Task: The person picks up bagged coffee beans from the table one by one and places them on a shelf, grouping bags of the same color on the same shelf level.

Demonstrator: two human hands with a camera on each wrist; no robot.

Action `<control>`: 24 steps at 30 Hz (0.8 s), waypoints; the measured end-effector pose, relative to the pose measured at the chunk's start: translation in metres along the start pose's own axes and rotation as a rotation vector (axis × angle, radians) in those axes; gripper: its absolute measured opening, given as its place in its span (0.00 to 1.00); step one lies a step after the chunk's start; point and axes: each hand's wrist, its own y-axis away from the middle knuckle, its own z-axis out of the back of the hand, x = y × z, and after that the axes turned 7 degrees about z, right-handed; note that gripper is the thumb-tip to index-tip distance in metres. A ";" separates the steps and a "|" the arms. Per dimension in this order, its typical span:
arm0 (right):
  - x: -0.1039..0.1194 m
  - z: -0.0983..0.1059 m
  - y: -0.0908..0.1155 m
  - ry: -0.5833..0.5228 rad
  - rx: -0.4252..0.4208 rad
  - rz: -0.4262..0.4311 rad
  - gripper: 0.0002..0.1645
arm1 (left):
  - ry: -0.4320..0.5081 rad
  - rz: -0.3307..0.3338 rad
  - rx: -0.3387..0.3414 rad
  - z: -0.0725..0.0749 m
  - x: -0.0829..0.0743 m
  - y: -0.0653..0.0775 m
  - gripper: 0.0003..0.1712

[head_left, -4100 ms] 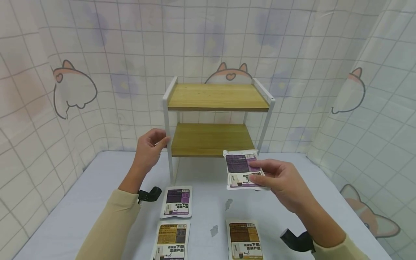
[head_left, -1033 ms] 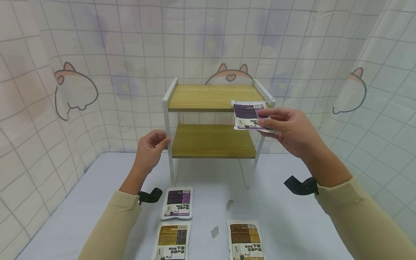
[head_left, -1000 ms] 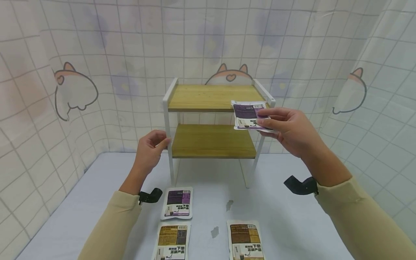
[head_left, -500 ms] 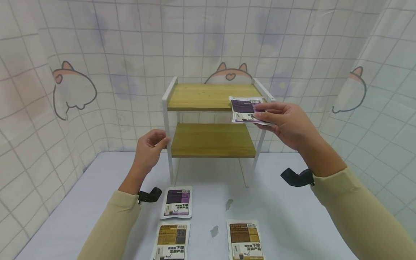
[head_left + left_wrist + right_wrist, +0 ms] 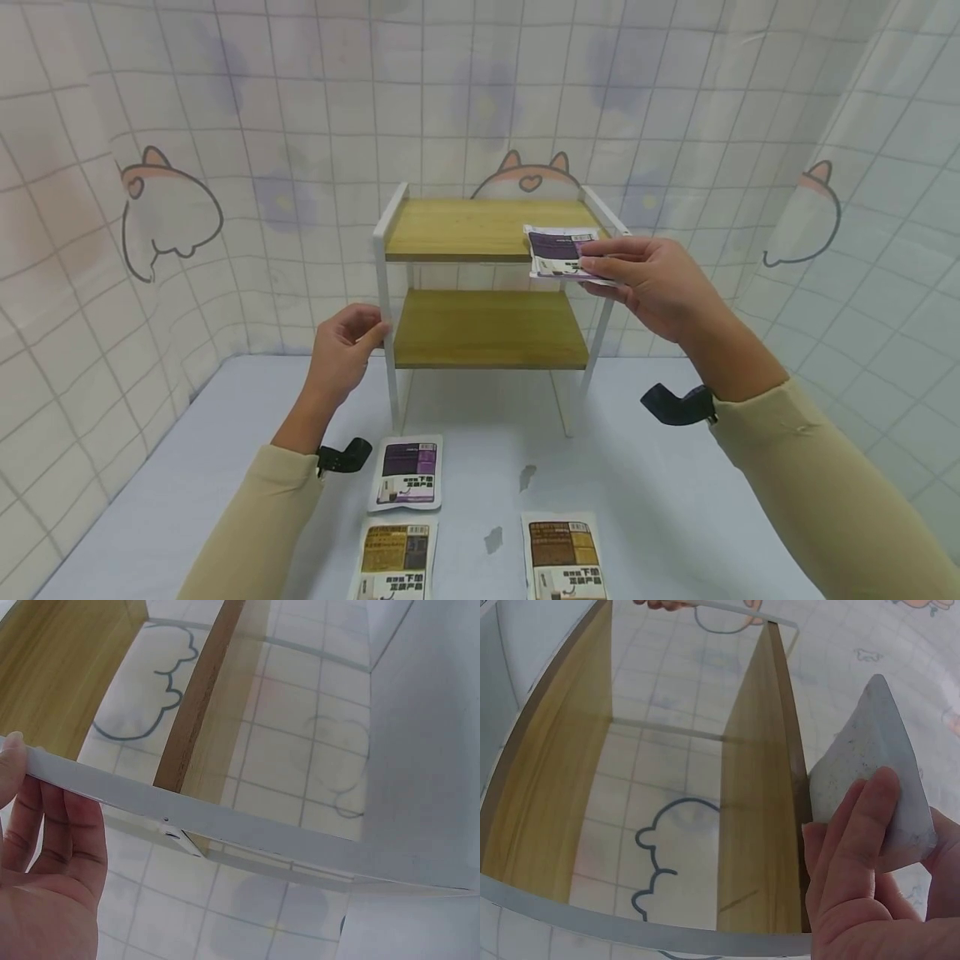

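Observation:
My right hand point(image 5: 658, 287) pinches a white pouch with a purple label point(image 5: 553, 245), thumb on top and fingers beneath. The pouch is tilted nearly flat at the front right edge of the two-tier rack's top board point(image 5: 480, 223). In the right wrist view its plain pale underside point(image 5: 859, 761) shows above my fingers, beside the top board. My left hand point(image 5: 341, 350) grips the rack's white left front post point(image 5: 384, 300) between thumb and fingers. The left wrist view shows the fingers behind this post point(image 5: 262, 829).
On the white table lie a purple-labelled pouch point(image 5: 407, 472) below the left post, a yellow-brown pouch point(image 5: 395, 557) nearer me, and a brown pouch point(image 5: 566, 557) to the right. The rack's lower board point(image 5: 491, 329) sits under the top one. A patterned curtain point(image 5: 300, 125) hangs behind.
My right hand has raised the pouch from in front of the lower board to the top board's edge, then shifted slightly left and tilted it flatter. My left hand stays on the post.

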 end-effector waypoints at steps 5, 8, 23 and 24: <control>0.002 -0.001 -0.002 -0.030 -0.003 -0.013 0.24 | -0.004 -0.005 0.001 0.000 0.000 0.000 0.14; 0.002 0.000 -0.002 -0.050 0.004 -0.007 0.25 | -0.011 0.000 0.003 0.000 -0.001 0.001 0.14; 0.005 -0.001 0.002 -0.058 0.044 -0.011 0.28 | -0.012 0.006 0.003 0.000 0.000 0.000 0.17; 0.005 -0.001 0.002 -0.053 0.045 -0.014 0.28 | -0.011 0.008 0.002 0.000 0.000 0.000 0.16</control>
